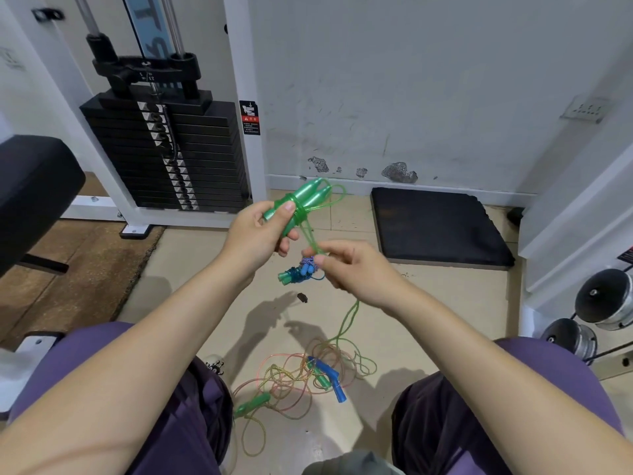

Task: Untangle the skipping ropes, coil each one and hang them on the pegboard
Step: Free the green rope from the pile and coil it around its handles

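My left hand [260, 231] grips two green skipping-rope handles [306, 197] held side by side, with green cord wound round them. My right hand [356, 269] pinches that green cord [310, 234] just below the handles; the cord runs on under my wrist down to the floor. A tangle of clear, pink and green ropes [294, 375] lies on the floor between my knees, with blue handles [330, 378] and a green handle [253, 404] in it. A small bundled rope with blue and teal handles [298, 272] lies on the floor behind my hands. No pegboard is in view.
A weight-stack machine [164, 149] stands at the back left beside a black padded seat [30, 186]. A black mat [438, 228] lies by the wall on the right. Dumbbells [596, 313] sit on a rack at the far right. My purple-clad knees frame the floor.
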The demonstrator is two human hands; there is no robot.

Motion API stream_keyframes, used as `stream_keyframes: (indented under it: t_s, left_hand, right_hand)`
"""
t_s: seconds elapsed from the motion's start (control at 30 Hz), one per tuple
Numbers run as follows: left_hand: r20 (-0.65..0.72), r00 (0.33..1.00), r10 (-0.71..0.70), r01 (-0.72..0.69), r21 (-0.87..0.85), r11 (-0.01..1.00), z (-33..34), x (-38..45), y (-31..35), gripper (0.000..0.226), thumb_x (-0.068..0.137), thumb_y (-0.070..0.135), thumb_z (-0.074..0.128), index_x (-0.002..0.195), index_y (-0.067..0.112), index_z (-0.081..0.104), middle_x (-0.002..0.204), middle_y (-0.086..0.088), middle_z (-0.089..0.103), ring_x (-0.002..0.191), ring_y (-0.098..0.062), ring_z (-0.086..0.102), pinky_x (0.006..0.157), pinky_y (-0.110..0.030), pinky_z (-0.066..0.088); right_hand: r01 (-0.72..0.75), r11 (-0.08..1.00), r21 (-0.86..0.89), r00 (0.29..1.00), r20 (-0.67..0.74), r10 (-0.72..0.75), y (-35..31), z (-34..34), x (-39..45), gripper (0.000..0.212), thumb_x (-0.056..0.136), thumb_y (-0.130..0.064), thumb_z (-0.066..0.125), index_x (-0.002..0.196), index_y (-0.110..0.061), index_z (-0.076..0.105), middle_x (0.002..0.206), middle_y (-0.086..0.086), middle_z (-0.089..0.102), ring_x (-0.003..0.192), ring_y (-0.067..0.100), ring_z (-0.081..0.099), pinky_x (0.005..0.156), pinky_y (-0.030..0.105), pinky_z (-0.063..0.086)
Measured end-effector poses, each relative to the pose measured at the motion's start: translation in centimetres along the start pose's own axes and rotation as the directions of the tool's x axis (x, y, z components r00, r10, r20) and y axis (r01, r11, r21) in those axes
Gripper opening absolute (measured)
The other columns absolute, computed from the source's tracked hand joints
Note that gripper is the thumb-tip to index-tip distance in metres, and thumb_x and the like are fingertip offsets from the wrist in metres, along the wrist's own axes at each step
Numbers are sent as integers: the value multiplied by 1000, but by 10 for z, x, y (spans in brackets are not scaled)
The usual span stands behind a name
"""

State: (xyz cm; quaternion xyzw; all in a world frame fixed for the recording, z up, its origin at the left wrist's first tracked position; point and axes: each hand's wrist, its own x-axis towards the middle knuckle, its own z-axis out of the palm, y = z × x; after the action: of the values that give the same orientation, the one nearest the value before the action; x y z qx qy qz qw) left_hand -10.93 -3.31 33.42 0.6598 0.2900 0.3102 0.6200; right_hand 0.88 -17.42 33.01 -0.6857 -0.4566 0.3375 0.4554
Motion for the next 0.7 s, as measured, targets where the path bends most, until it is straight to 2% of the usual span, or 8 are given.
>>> stream_keyframes:
  t_s: [0.1,0.2,0.3,0.4,0.43,0.5,0.6,0.7]
  left_hand:
    - [-109,994,1,14,144,989,-2,5,-8,27,98,35,59,88,9,59,61,-2,63,44,-14,45,49,-23,39]
    - [-126,992,30,6,281,960,0,6,-12,30,97,39,60,79,15,56,58,1,64,48,-17,47,51,-27,38]
    - [-122,992,26,12,295,955,4,5,-13,32,97,39,60,77,15,55,55,2,64,50,-18,48,52,-27,38]
    - [-146,989,8,15,151,988,5,5,-9,29,98,34,60,78,14,55,55,2,61,43,-12,45,46,-21,38]
    - [-150,989,0,12,78,997,5,5,-7,26,99,32,59,81,13,56,58,0,61,42,-11,44,45,-21,39]
    - [-149,989,5,-3,9,1000,5,5,-5,24,100,30,58,88,9,58,63,-4,62,44,-10,45,45,-21,41]
    - [-139,990,36,-37,-4,999,7,3,-4,24,100,31,57,94,8,60,64,-5,63,46,-9,47,47,-21,43]
    - [-105,992,63,-65,-13,998,7,0,-3,23,99,32,59,96,10,64,61,1,64,48,-9,48,48,-21,44]
  right_hand:
    - [60,967,-249,997,-31,-70,-3,10,-1,25,98,-27,57,88,-6,63,57,-1,47,44,8,41,49,22,32]
    - [146,867,-476,982,-39,-186,-9,9,-3,32,97,-33,57,82,-5,59,59,1,52,48,9,43,52,28,32]
    - [126,823,-554,979,-66,-195,-11,8,-4,35,97,-37,56,74,-9,57,54,-4,48,51,10,41,53,35,32]
    - [-8,961,-276,978,-201,-49,-8,8,1,34,100,-32,49,77,-12,66,45,-13,47,45,3,42,50,25,31]
    - [-43,984,-173,973,-232,2,-7,9,2,33,101,-29,49,80,-12,68,41,-17,45,43,1,41,47,18,30]
    - [-105,990,-91,964,-255,78,-4,10,4,31,101,-27,48,82,-13,68,39,-18,43,39,0,40,43,13,28]
    - [-177,983,48,963,-199,183,0,8,5,33,102,-22,46,79,-8,65,45,-5,51,35,10,42,39,19,34]
    - [-194,966,170,963,-157,221,3,3,6,33,104,-15,44,81,0,63,61,11,57,42,19,51,42,24,45]
